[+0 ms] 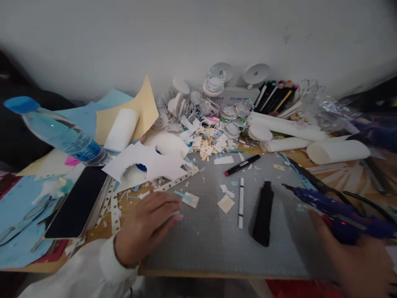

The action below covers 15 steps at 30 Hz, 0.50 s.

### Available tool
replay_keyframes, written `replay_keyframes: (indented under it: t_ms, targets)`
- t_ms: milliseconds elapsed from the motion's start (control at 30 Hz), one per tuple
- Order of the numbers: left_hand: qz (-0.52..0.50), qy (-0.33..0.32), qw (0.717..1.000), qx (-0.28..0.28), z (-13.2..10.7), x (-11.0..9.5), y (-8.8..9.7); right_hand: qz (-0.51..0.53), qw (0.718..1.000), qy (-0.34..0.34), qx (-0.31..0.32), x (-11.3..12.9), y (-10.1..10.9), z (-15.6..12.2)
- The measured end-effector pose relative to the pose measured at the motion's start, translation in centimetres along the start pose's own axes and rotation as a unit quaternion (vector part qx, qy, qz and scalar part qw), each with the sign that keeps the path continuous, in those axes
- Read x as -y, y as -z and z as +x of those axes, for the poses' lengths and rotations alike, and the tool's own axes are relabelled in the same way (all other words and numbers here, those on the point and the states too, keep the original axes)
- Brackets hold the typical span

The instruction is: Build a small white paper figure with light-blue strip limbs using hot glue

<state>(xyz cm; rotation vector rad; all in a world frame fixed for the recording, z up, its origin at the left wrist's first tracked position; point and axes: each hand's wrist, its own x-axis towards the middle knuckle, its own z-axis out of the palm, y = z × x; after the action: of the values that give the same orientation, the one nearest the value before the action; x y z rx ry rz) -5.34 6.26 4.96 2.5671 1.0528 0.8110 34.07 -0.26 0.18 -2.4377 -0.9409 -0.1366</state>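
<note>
My left hand (150, 227) is closed in a pinch above the left part of the grey cutting mat (201, 236). A small light-blue scrap (175, 213) shows at its fingertips. On the right, my right hand (356, 260), somewhat blurred, grips a blue hot glue gun (335, 209) whose nozzle points left and whose red light is lit. Between the hands lie a black case-like object (263, 215), a white marker (241, 203), a black-and-red pen (242, 165) and a cream paper square (226, 204). Another cream piece (190, 200) rests just beyond my left fingertips.
Cut white paper (164, 163), a phone (77, 203) and a tilted water bottle (62, 132) are at left. Small paper cutouts (207, 140) pile up at the back beside white round pieces (214, 85). Black markers (276, 97) and paper rolls (338, 152) stand at right.
</note>
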Motion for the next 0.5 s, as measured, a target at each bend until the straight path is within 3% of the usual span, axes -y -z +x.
replay_keyframes:
  t_ms: [133, 300, 400, 500]
  targets:
    - [0.097, -0.008, 0.992, 0.083, -1.0, -0.5, -2.4, -0.013, 0.999, 0.029, -0.01, -0.1, -1.0, -0.9]
    - [0.08, -0.012, 0.99, 0.118, -1.2, -1.2, -3.6, -0.018, 0.999, 0.04, 0.021, 0.2, -1.7, -1.3]
    - [0.059, -0.013, 0.994, 0.096, -0.7, -1.7, -3.6, -0.031, 0.997, 0.06, 0.024, 0.1, -2.0, -1.1]
    - [0.017, 0.002, 1.0, 0.023, 0.0, -2.0, -3.1, 0.016, 0.993, 0.117, -0.018, -0.4, -2.4, -0.9]
